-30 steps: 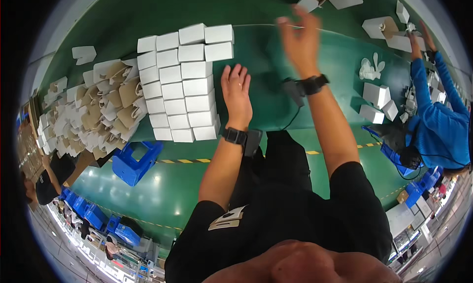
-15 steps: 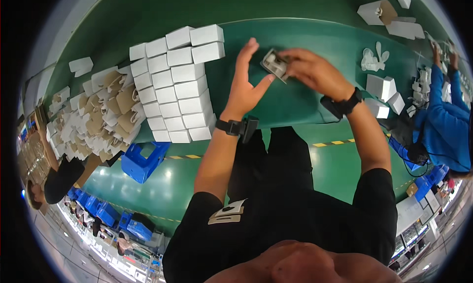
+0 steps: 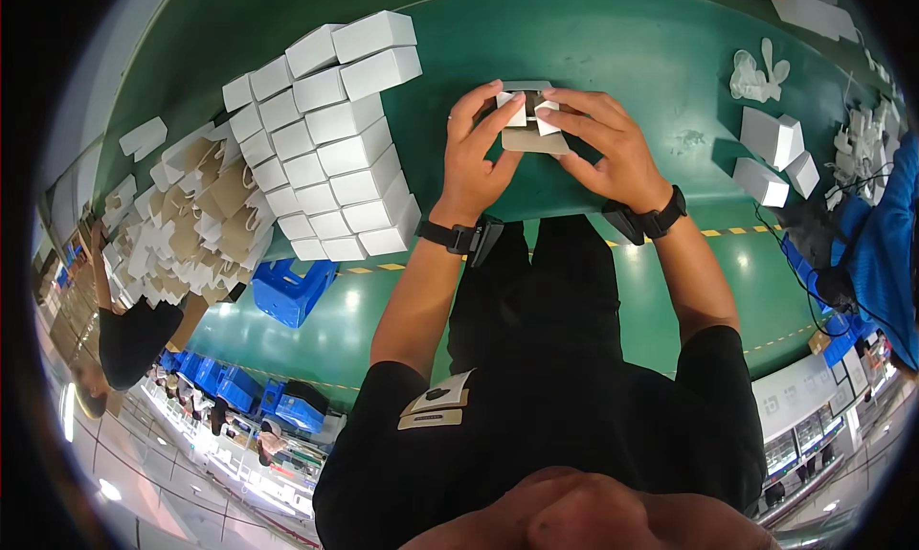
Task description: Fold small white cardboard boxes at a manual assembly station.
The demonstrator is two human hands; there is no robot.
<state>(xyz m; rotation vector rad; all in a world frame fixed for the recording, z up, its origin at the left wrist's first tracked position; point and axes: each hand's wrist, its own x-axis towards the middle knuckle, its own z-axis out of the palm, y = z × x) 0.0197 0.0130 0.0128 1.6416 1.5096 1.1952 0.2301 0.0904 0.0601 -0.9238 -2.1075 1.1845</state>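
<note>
A small open carton [image 3: 536,143], white with tan board inside, sits between my hands above the green work surface [image 3: 459,33]. One tan flap hangs out toward me and white side flaps stand up. My left hand [image 3: 471,153] grips its left side, fingers bent over the left flap and thumb low at the edge. On the other side, my right hand [image 3: 613,143] presses its fingertips on the right flap, with the thumb near the tan flap. The fingers partly hide what lies inside the carton.
Closed white boxes [image 3: 349,157] are stacked in rows at left, beside a heap of open cartons [image 3: 206,201]. Several white boxes [image 3: 771,138] and translucent pieces [image 3: 759,76] lie at right. A blue plastic stool [image 3: 292,291] stands below the bench. A blue-sleeved person [image 3: 885,244] is at right.
My left hand has closed from spread fingers onto the carton's left side. The carton is turned squarer to me with its flaps raised, and my right hand has shifted along its right side.
</note>
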